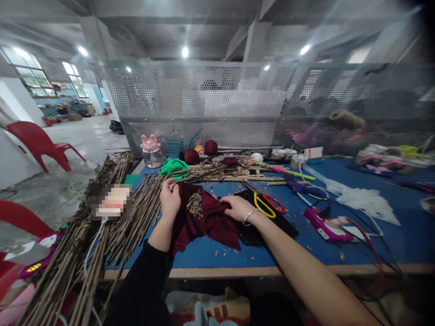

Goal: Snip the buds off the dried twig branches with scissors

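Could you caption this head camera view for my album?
Two hands hold dark red cloth around dried plant bits on a blue tabletop.

Left of the scissors lies the cloth with dried bits on it; farther left, stalks; right, a power strip.

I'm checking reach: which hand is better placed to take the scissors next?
Right, I'd judge. The right hand is beside the scissors; the left hand is across the dark red cloth. The right's fingers are at the cloth, so may need freeing first.
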The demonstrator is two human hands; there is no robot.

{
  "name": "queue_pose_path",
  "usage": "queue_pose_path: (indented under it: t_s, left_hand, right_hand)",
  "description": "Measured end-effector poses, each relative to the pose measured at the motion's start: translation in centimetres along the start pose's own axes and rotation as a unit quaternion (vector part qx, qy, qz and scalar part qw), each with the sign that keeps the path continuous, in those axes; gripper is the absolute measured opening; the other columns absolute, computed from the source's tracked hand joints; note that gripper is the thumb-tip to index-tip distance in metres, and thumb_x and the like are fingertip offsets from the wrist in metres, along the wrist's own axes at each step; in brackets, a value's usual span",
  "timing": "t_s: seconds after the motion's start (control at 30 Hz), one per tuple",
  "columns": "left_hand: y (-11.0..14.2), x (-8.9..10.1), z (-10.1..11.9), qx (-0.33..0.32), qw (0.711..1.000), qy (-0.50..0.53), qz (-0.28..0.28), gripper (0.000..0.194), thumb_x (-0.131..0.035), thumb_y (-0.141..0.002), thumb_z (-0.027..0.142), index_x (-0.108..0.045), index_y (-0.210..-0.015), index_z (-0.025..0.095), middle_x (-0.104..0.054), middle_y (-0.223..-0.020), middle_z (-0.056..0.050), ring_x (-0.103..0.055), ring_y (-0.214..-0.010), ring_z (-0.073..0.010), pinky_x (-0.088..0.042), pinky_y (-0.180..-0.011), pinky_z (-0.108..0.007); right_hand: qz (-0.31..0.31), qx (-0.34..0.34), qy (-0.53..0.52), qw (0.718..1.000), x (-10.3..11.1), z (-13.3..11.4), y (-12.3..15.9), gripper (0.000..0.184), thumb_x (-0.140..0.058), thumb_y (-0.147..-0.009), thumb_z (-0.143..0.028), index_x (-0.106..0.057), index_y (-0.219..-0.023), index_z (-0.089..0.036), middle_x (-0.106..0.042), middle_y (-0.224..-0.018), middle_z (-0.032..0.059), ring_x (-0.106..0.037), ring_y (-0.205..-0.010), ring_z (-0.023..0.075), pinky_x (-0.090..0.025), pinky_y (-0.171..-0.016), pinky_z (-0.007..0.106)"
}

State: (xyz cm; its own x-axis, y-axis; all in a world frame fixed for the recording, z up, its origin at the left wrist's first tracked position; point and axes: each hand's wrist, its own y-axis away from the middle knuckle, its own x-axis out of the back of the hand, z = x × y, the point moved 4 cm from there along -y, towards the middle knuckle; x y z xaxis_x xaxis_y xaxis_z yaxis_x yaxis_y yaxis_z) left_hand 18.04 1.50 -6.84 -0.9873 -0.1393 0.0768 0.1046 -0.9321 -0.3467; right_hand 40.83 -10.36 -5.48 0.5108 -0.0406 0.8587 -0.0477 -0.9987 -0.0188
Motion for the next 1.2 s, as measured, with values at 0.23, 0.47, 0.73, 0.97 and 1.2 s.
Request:
queue_pose_path:
  t_s: [0.23,0.47,0.73,0.97,1.2]
  left_hand:
    - [-0.1,0.1,-0.1,0.013,0.998,0.060,0.006,0.028,-0.054,-0.072,0.021,-0.052,-0.100,0.016,-0.060,-0.071,0.000,-0.057,-0.063,-0.0111,-0.045,-0.068,-0.024]
    - [0.3,-0.9,0.8,0.010,0.990,0.134,-0.054,0.036,-0.054,-0.075,0.024,-0.047,-0.109,0.016,-0.062,-0.081,-0.003,-0.060,-0.076,-0.0124,-0.046,-0.076,-0.027]
    - [3.1,-4.5,1.9,-0.019,0.944,0.164,-0.286,0.054,-0.061,-0.071,0.022,-0.045,-0.122,0.018,-0.059,-0.114,-0.009,-0.056,-0.103,-0.0179,-0.041,-0.092,-0.033]
    - [2.3,-3.4,1.8,0.000,0.978,0.024,-0.206,0.023,-0.054,-0.073,0.026,-0.066,-0.088,0.013,-0.069,-0.084,-0.006,-0.060,-0.076,-0.0171,-0.045,-0.074,-0.028]
    - [1.9,-4.5,0.8,0.088,0.973,0.116,-0.182,0.025,-0.061,-0.067,0.031,-0.065,-0.084,0.013,-0.066,-0.070,-0.002,-0.054,-0.057,-0.0106,-0.043,-0.057,-0.021]
  right_hand:
    - [0.160,-0.050,-0.116,0.979,2.1,1.7,-3.5,0.031,-0.036,-0.077,-0.019,-0.063,-0.094,-0.019,-0.064,-0.071,0.0014,-0.056,-0.062,0.0141,-0.042,-0.063,0.025]
    - [0.131,-0.048,-0.248,0.959,2.1,-1.4,-5.3,0.031,-0.033,-0.081,-0.023,-0.058,-0.099,-0.019,-0.054,-0.054,-0.0027,-0.044,-0.034,0.0089,-0.033,-0.036,0.020]
    - [0.032,0.019,-0.265,0.964,-0.8,-7.2,-5.5,0.021,-0.041,-0.081,-0.024,-0.060,-0.087,-0.018,-0.051,-0.049,-0.0038,-0.046,-0.038,0.0098,-0.036,-0.042,0.021]
    - [0.061,0.001,-0.008,0.998,0.9,-4.2,0.9,0.073,-0.061,-0.063,-0.058,-0.042,-0.122,-0.021,-0.060,-0.101,0.0080,-0.057,-0.081,0.0195,-0.042,-0.070,0.029]
    - [-0.100,-0.048,0.106,0.988,-0.1,-1.2,4.3,0.023,-0.059,-0.069,-0.042,-0.060,-0.070,-0.019,-0.062,-0.071,0.0051,-0.058,-0.071,0.0196,-0.036,-0.058,0.026]
